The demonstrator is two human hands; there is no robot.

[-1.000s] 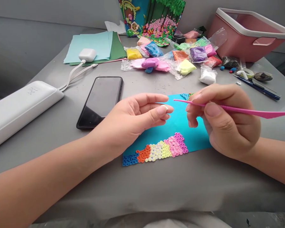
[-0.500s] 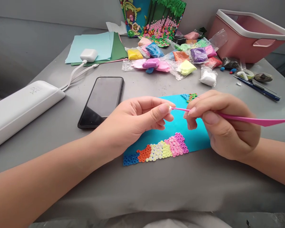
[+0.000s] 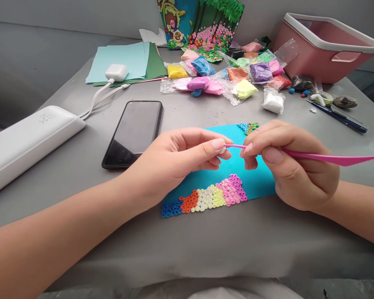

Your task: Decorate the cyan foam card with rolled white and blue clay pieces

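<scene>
A blue sheet [image 3: 255, 182] lies on the grey table in front of me, with a band of small clay rings [image 3: 212, 197] in blue, orange, cream, yellow and pink along its near edge. My right hand [image 3: 294, 166] grips a thin pink modelling tool [image 3: 330, 157], its tip pointing left. My left hand [image 3: 180, 158] hovers above the sheet with thumb and forefinger pinched at the tool's tip; a tiny pale bit seems to sit between them.
A black phone [image 3: 134, 131] and a white case [image 3: 28, 143] lie to the left. Bags of coloured clay [image 3: 224, 77], green paper sheets [image 3: 127, 62], a charger [image 3: 116, 72], a pink tub [image 3: 327, 45] and a blue pen [image 3: 339, 116] fill the far side.
The tool's tip has moved left and down into my left hand's pinched fingertips. My left thumb and forefinger have closed around the tip.
</scene>
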